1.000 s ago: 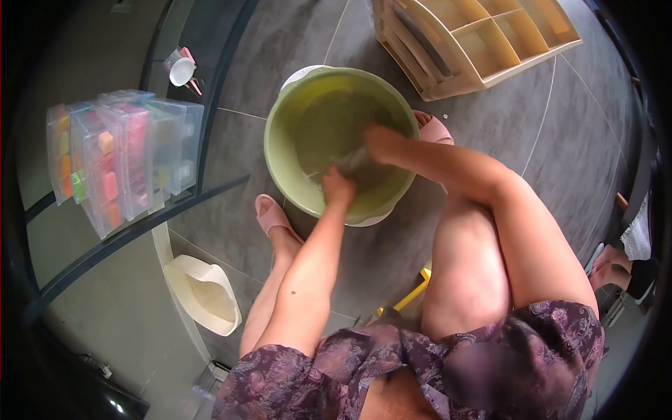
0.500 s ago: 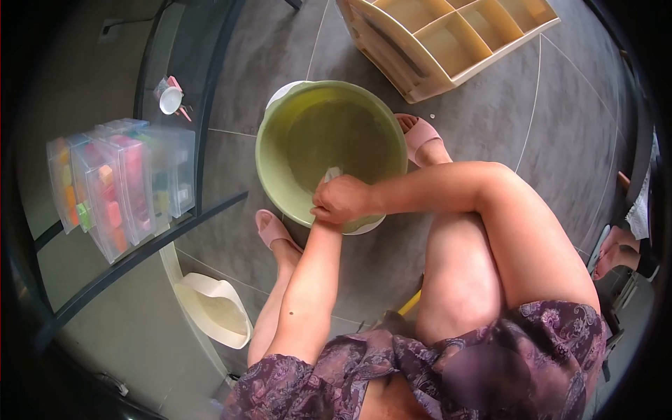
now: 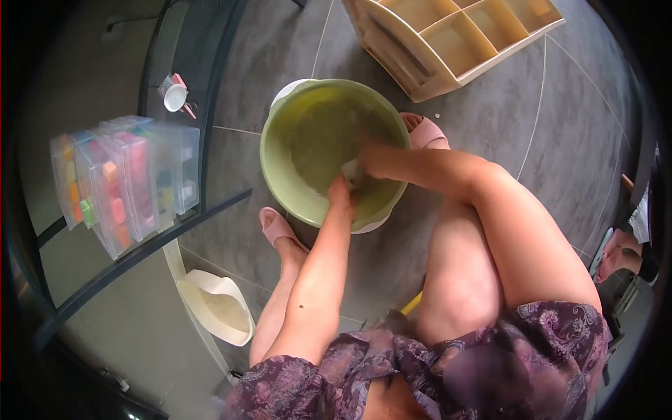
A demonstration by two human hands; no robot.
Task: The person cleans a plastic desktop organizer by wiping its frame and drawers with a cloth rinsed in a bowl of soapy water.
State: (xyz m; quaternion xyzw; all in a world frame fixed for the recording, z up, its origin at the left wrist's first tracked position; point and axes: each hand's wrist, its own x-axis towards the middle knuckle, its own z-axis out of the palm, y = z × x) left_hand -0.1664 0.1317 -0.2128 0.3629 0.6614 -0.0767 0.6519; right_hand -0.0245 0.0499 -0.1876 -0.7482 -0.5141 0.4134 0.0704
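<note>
A round green basin (image 3: pixel 280 171) holding water stands on the floor between my feet. My left hand (image 3: pixel 341 194) is inside its near part, fingers closed on a small whitish thing (image 3: pixel 351 169) that looks like a wet cloth; its exact kind is unclear. Close beside it, my right hand (image 3: pixel 378 160) is over the water at the basin's right side, smeared by motion. Its fingers cannot be made out, nor whether they touch the whitish thing.
A beige compartment organizer (image 3: pixel 435 85) lies on the floor beyond the basin. Clear boxes with colourful contents (image 3: pixel 115 182) stand on a dark-framed shelf at left, near a white cup (image 3: pixel 175 98). A cream bin (image 3: pixel 217 306) is below. Another person's foot (image 3: pixel 619 252) shows at right.
My right hand has moved away from my left wrist, up and right over the water. My left hand now shows with the whitish thing. The view has shifted slightly.
</note>
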